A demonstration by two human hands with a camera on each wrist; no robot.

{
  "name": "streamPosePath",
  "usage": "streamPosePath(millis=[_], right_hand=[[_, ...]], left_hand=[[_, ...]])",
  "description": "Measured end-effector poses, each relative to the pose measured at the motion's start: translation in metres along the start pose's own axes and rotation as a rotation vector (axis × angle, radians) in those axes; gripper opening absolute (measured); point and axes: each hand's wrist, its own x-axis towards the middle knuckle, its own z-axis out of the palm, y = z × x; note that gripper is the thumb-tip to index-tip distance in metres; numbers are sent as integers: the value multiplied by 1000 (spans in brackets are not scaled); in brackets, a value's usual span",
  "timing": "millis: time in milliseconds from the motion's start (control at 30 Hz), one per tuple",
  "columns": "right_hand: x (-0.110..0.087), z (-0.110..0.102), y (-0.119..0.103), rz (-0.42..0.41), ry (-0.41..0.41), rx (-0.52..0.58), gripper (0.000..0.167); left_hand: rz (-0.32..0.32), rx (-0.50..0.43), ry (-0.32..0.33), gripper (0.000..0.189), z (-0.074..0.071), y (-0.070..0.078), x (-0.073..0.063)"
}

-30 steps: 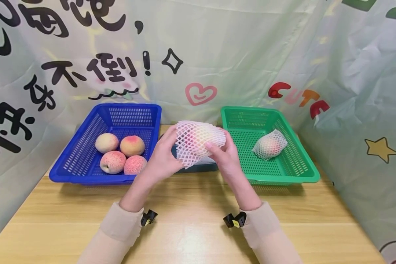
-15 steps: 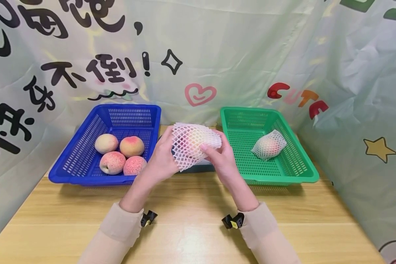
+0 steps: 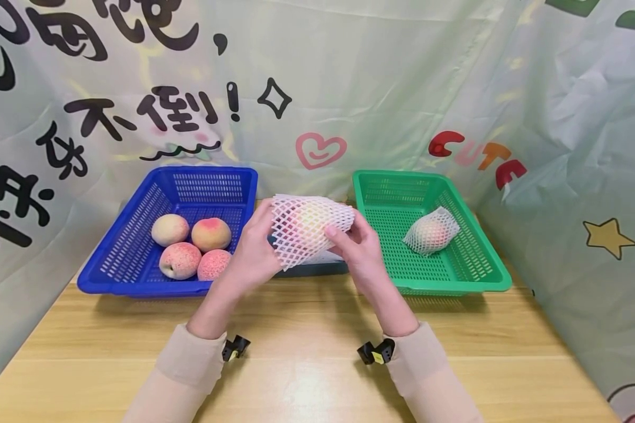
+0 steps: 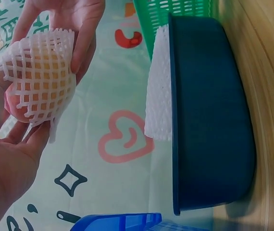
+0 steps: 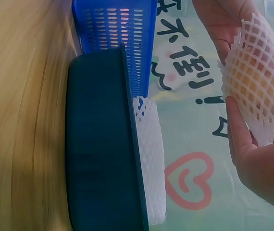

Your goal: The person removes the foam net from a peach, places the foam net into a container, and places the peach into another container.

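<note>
A peach (image 3: pixel 309 220) sits inside a white foam net sleeve (image 3: pixel 288 241), held up between both hands above a dark teal bin. My left hand (image 3: pixel 254 249) grips the sleeve's wide left end, its fingers and thumb spread around the rim. My right hand (image 3: pixel 362 247) holds the other end, thumb pressed on the front of the net. In the left wrist view the bare lower part of the peach (image 4: pixel 16 103) shows past the sleeve's edge by the left palm. The right wrist view has the net (image 5: pixel 257 77) stretched over the fruit.
Behind the hands stands the dark teal bin (image 4: pixel 209 115) with white foam sleeves (image 4: pixel 158 91) in it. The blue basket (image 3: pixel 159 288) on the left holds several bare peaches (image 3: pixel 181 260). On the right, a green basket (image 3: pixel 455 286) contains one netted peach (image 3: pixel 433 232).
Both hands and the netted peach have shifted slightly left. The hands keep their hold on the two ends, and the baskets' contents look the same.
</note>
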Motion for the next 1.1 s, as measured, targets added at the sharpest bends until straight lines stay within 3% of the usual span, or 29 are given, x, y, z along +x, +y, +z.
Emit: streamPosePath(millis=[267,533,1100], right_hand=[[0,-3,0,-39,19,46,37],[2,-5,-2,-59,65,56,31],[6,-8,-6,-71,171,5,33]], left_hand=[[-115,-89,-7,67,-1,5,1],[-131,-124,3,68,-2,5,2],[-179,-158,2,77,-7,3,0]])
